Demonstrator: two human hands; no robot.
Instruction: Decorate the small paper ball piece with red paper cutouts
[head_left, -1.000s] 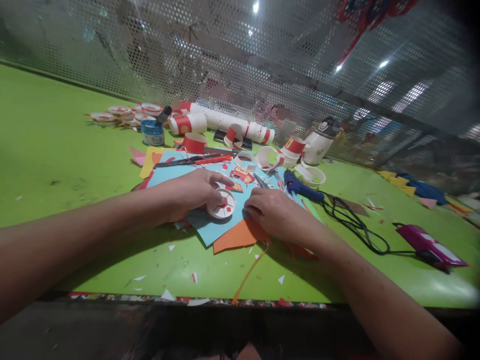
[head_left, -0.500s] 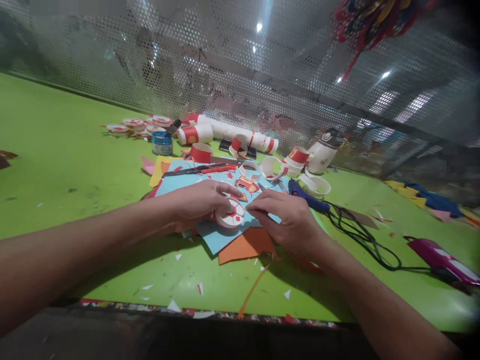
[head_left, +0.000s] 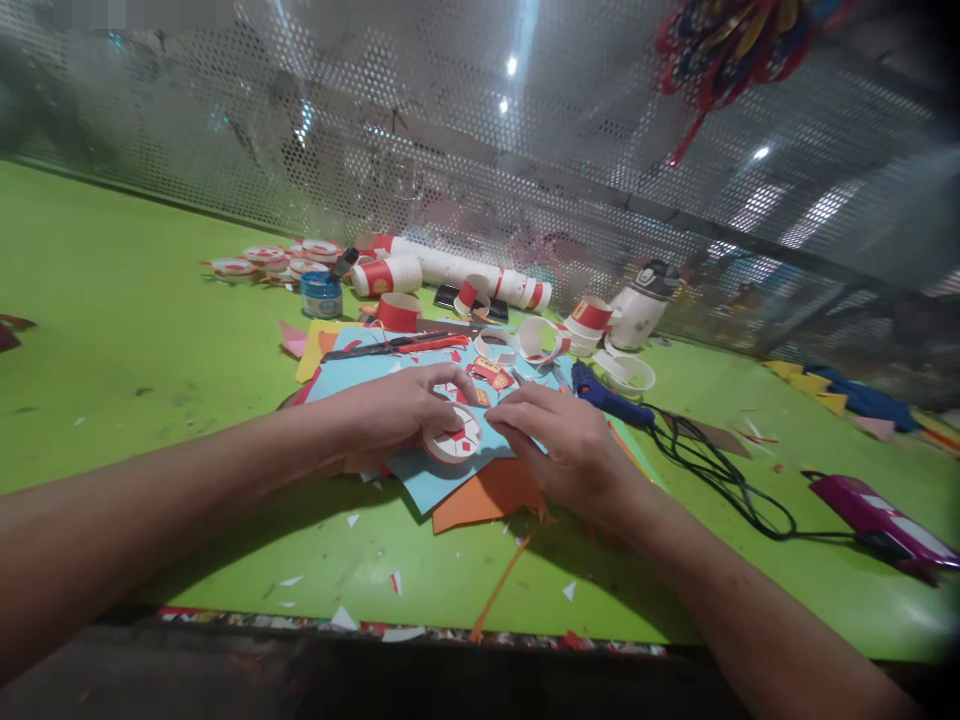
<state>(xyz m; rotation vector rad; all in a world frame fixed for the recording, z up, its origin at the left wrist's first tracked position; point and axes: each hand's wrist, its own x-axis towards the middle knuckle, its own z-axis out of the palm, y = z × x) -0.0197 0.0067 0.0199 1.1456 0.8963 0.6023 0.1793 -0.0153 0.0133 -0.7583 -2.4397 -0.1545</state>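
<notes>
A round white paper-cup base (head_left: 453, 446) with red pieces on its face is gripped in my left hand (head_left: 409, 415), the thumb lying across its top. Just right of it, my right hand (head_left: 555, 435) has its thumb and fingertips pinched together; anything between them is too small to make out. Both hands are over sheets of light-blue paper (head_left: 426, 485), with an orange sheet (head_left: 487, 497) sticking out below. Small red and gold cut pieces (head_left: 491, 373) lie just beyond my fingers.
Scissors (head_left: 427, 343) lie behind the hands. Cut cup rings (head_left: 538, 342), a blue jar (head_left: 321, 295) and a long tube of cups (head_left: 450, 262) stand farther back. A blue glue gun (head_left: 611, 397) with a black cable is at right. Paper scraps litter the green table (head_left: 247, 540).
The view has shifted slightly. The cup base has turned a little in my left hand, and the right fingertips remain pinched beside it.
</notes>
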